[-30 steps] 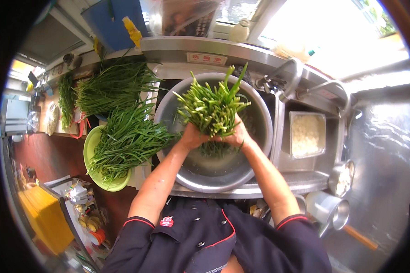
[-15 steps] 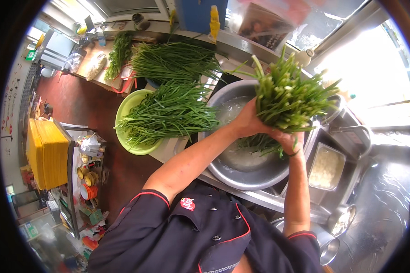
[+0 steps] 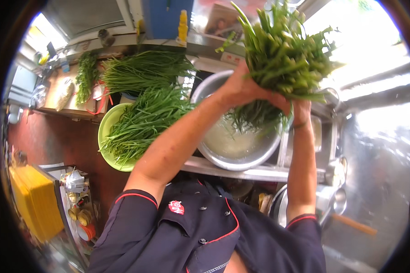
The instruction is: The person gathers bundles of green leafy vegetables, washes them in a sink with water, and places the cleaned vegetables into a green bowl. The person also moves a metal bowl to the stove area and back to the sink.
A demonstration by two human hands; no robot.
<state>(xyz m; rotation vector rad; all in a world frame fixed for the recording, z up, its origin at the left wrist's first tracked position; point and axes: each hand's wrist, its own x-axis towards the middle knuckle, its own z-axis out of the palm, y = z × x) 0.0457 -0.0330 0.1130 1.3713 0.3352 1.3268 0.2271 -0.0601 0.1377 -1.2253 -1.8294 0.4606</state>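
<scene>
A thick bunch of green chives (image 3: pixel 287 57) is held above a round metal basin (image 3: pixel 232 164) of cloudy water. Its pale stem ends point up and toward the window, while the leafy ends hang down over the basin. My left hand (image 3: pixel 248 88) is closed around the bunch from the left. My right hand (image 3: pixel 301 109) grips it from the right, its fingers mostly hidden by the stems. Left of the basin, more chives (image 3: pixel 152 116) overflow a light green bowl (image 3: pixel 105 141). Behind them lies another large pile of chives (image 3: pixel 146 70).
Leafy herbs (image 3: pixel 85 77) and a filled clear bag (image 3: pixel 65 93) lie on a wooden board at far left. A yellow bottle (image 3: pixel 182 27) stands at the back. Right of the basin are a metal sink and metal pots (image 3: pixel 337 170). A shelf with yellow boxes (image 3: pixel 34 200) stands at lower left.
The bunch of chives has risen higher in the picture, still in both hands. My view has shifted, so the basin and bowl appear further left.
</scene>
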